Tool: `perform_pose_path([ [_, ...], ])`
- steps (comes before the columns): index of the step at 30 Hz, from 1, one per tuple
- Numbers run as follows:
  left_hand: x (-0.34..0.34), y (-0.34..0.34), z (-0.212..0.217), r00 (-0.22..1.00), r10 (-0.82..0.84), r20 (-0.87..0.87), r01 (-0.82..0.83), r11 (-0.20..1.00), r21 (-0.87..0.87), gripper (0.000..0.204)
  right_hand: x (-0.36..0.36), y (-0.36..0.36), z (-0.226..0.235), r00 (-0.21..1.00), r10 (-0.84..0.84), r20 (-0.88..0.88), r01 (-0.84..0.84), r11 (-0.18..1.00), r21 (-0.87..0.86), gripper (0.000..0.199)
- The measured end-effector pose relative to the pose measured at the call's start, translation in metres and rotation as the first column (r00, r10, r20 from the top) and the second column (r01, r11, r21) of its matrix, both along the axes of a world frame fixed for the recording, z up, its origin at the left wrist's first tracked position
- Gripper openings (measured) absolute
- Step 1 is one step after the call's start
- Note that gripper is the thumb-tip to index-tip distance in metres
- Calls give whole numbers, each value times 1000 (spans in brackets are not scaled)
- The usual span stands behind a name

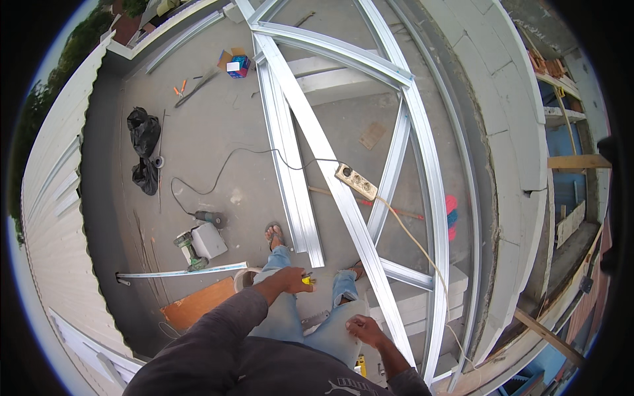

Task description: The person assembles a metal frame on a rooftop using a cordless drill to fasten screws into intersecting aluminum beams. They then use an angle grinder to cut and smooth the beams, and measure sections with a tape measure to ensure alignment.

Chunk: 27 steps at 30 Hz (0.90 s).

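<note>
— What is this place like?

— It is a flat grey concrete floor (218, 145) up high, open to the sky. A pale ribbed wall (53, 191) runs along the left edge. A curved wall of big white blocks (508, 132) runs along the right edge.

— What lies on the floor?

— A big frame of shiny metal rails (343, 191) lies across the middle. A beige power strip (356, 182) sits on one rail, and a black cord (218, 178) runs from it to a grinder (208, 218). Just beside that are a white box (209, 239) and a green drill (189, 251). Two black bags (144, 148) lie near the left edge. A small cardboard box (235, 63) sits at the far end. An orange board (198, 302) lies near the person's feet.

— And the hands?

— The left hand (288, 280) has its grip pinching a small yellow tool (307, 280), held out over the knees. The right hand (365, 329) rests on the right thigh, fingers curled; I cannot tell if it holds anything.
</note>
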<state>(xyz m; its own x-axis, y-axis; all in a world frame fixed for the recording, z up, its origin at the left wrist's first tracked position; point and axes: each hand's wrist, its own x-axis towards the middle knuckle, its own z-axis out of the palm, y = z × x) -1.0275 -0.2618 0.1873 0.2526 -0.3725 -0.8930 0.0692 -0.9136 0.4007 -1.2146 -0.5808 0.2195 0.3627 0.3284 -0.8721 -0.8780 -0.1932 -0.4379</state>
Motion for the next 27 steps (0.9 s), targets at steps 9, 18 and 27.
perform_pose_path([
  [9,20,251,124,782,598,175,-585,802,-122,91,153,176,126,719,600,351,-397,769,-500,39],
  [18,77,302,273,433,875,-216,-726,197,-659,95,351,428,224,977,76,198,-158,884,440,78],
  [27,44,424,290,508,845,165,-820,533,-208,68,474,446,234,551,634,542,-622,746,-239,76],
])
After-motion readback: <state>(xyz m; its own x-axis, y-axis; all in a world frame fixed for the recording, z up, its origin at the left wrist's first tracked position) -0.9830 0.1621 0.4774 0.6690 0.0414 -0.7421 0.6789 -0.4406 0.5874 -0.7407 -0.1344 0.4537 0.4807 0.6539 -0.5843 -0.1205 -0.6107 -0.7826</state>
